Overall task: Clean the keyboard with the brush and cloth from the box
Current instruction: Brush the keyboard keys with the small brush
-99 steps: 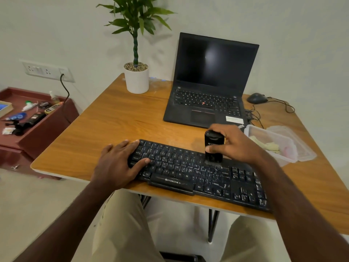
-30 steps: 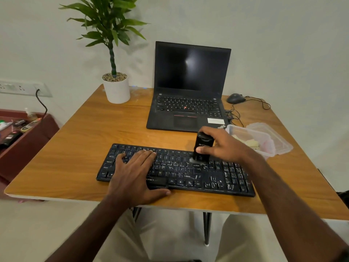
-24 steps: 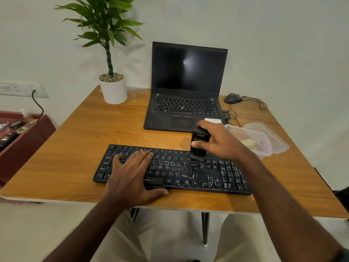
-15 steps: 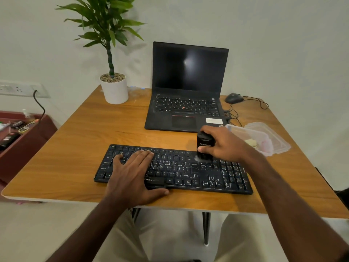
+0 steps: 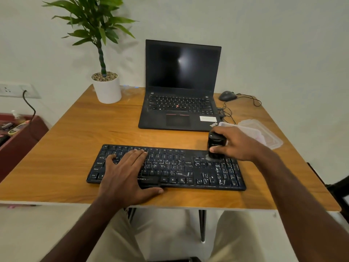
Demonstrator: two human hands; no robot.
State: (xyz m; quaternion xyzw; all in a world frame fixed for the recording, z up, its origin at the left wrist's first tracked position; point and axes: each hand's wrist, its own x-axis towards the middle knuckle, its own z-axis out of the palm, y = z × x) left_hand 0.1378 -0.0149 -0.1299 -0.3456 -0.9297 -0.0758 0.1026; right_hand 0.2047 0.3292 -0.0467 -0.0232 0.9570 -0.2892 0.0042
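A black keyboard point(image 5: 175, 167) lies along the front of the wooden table point(image 5: 71, 140). My right hand point(image 5: 234, 144) grips a stubby black brush point(image 5: 216, 143) upright, its pale bristles pressed on the keys at the keyboard's upper right. My left hand point(image 5: 125, 173) lies flat on the keyboard's left half, fingers straight, thumb along the front edge. The clear plastic box point(image 5: 262, 135) sits right behind my right hand, mostly hidden by it. I cannot see the cloth.
An open black laptop point(image 5: 181, 91) stands behind the keyboard. A potted plant point(image 5: 106, 89) is at the back left, and a wired mouse point(image 5: 226, 95) with its cable at the back right. A low dark red cabinet point(image 5: 20, 137) holds small items left of the table.
My right hand has slid the brush rightward along the keyboard's top rows, toward the right key block. My left hand stays flat on the left half of the keyboard.
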